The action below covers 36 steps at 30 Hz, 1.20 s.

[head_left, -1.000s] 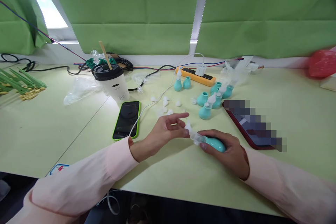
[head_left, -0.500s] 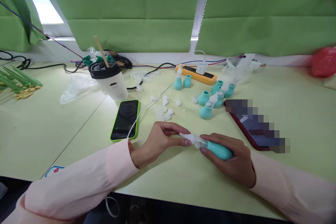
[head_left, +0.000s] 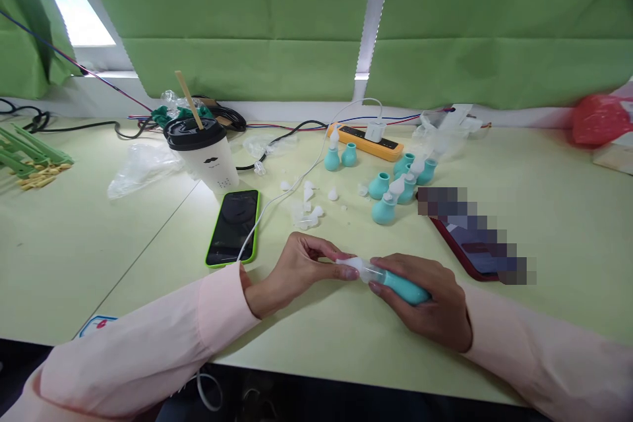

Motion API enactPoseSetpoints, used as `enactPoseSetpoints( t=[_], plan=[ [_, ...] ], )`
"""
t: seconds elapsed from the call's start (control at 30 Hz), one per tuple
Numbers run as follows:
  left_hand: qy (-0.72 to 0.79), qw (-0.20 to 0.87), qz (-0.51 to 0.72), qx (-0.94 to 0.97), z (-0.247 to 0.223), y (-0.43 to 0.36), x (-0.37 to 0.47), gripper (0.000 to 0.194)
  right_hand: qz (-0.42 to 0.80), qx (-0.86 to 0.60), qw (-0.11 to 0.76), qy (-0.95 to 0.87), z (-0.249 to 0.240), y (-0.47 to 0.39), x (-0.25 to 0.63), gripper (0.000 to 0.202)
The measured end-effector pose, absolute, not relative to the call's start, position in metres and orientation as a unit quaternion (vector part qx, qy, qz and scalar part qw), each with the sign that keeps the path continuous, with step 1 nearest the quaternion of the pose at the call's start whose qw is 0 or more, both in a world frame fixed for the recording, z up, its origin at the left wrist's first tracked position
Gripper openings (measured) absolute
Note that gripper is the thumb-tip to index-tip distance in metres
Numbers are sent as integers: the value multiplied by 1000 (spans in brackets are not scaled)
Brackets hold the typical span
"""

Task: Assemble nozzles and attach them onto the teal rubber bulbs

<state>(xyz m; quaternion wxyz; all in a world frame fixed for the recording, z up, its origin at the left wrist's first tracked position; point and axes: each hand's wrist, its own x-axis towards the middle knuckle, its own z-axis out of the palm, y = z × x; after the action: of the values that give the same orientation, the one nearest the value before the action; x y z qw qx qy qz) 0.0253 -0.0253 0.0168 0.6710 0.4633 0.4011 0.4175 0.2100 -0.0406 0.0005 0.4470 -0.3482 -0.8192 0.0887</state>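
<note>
My right hand (head_left: 428,300) is wrapped round the teal rubber bulb of a nasal aspirator (head_left: 405,288), which lies slantwise above the table. A clear tube joins the bulb to a white pointed nozzle (head_left: 352,266). Thumb and index finger of my left hand (head_left: 301,270) pinch that nozzle, its tip pointing left. Beyond my hands lie several loose white and clear plastic pieces (head_left: 307,216). Several teal bulbs stand farther right, among them an open-necked bulb (head_left: 379,186) and a bulb with a white nozzle on it (head_left: 384,211).
A phone in a green case (head_left: 233,227) lies left of my hands, a dark-red-edged phone (head_left: 465,244) to the right. Behind stand a lidded paper cup (head_left: 210,161) and an orange power strip (head_left: 366,143). A white cable (head_left: 281,198) crosses the table (head_left: 148,290).
My left thumb and index finger have closed together on the white nozzle; before, the index finger was raised off it. The whole view has shifted slightly.
</note>
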Motion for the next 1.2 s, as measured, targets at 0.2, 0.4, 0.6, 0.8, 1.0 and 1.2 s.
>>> enactPoseSetpoints(
  t=[0.2, 0.4, 0.6, 0.8, 1.0, 1.2],
  plan=[
    [384, 688, 406, 463, 18, -25, 25, 11, 127, -343, 446, -817, 5, -40, 210, 21],
    [367, 700, 410, 455, 20, -25, 24, 11, 169, -341, 443, -812, 7, -40, 210, 21],
    [366, 681, 405, 489, 18, -28, 26, 20, 222, -403, 439, -772, 9, -38, 209, 14],
    [332, 615, 402, 591, 30, -35, 30, 23, 447, -388, 401, -699, 6, -39, 211, 17],
    [297, 460, 371, 750, 49, -47, 33, 23, 594, -301, 363, -652, 5, -42, 215, 25],
    [355, 400, 476, 698, 86, -25, 36, 18, 596, -239, 417, -644, 0, -34, 214, 40]
  ],
)
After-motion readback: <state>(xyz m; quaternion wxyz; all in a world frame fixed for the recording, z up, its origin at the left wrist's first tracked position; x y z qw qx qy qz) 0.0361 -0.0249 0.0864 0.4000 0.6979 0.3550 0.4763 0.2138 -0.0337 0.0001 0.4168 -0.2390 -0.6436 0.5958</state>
